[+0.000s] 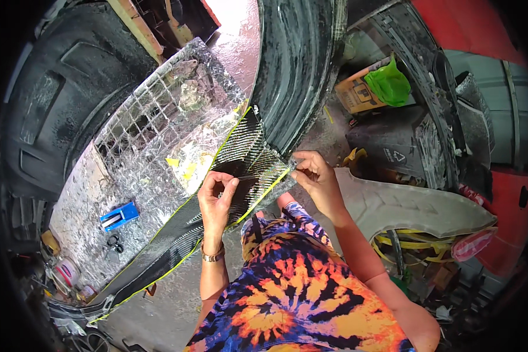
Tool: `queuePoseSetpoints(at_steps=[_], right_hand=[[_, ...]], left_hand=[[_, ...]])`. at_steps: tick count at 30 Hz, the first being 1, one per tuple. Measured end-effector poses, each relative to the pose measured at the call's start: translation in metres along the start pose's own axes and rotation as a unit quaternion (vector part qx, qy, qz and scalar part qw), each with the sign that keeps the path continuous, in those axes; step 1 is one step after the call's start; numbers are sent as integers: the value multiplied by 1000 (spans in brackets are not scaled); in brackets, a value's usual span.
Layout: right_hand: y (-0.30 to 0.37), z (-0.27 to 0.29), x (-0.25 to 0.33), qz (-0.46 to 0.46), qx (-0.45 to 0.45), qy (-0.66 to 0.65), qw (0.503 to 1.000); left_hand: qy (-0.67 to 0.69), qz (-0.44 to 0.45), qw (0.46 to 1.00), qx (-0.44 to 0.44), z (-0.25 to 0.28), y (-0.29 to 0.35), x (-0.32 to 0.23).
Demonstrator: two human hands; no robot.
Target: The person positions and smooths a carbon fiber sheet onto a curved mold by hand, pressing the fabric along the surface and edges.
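A long strip of black woven cloth, apparently carbon fibre (176, 240), with bright yellow edging, runs diagonally from the lower left to its upper end beside a dark curved panel (290, 70). My right hand (315, 179) is closed at the cloth's right corner, thumb and fingers pinching there. Over the cloth's middle, my left hand (217, 196) has thumb and forefinger pressed together; anything between them is too small to make out. The strip lies partly along the edge of a dusty, fibre-strewn bench (141, 182).
A blue tool with a white insert (119, 217) and black scissors (114, 243) lie on the bench, near a wire grid (129, 120). To the right stand a grey curved panel (416, 206), a dark bin (387, 141) and a cardboard box (355, 94) with a green bag (389, 85).
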State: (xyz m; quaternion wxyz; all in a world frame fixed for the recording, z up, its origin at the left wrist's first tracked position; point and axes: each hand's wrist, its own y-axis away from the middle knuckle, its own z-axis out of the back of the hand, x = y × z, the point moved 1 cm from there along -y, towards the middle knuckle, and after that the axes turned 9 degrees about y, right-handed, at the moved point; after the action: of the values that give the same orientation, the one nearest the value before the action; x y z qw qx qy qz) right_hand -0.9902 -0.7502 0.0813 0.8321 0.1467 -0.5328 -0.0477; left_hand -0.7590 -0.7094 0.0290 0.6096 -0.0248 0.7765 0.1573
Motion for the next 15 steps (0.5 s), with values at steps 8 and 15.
queuePoseSetpoints(at_steps=[8,15], right_hand=[[-3,-9,-3,2,-21,29,999],[-5,-13,4,20,-43,93,995]], left_hand=[[-62,-32,997,-29,-7,-5,9],[-145,-75,985,-51,-10,-3,4]])
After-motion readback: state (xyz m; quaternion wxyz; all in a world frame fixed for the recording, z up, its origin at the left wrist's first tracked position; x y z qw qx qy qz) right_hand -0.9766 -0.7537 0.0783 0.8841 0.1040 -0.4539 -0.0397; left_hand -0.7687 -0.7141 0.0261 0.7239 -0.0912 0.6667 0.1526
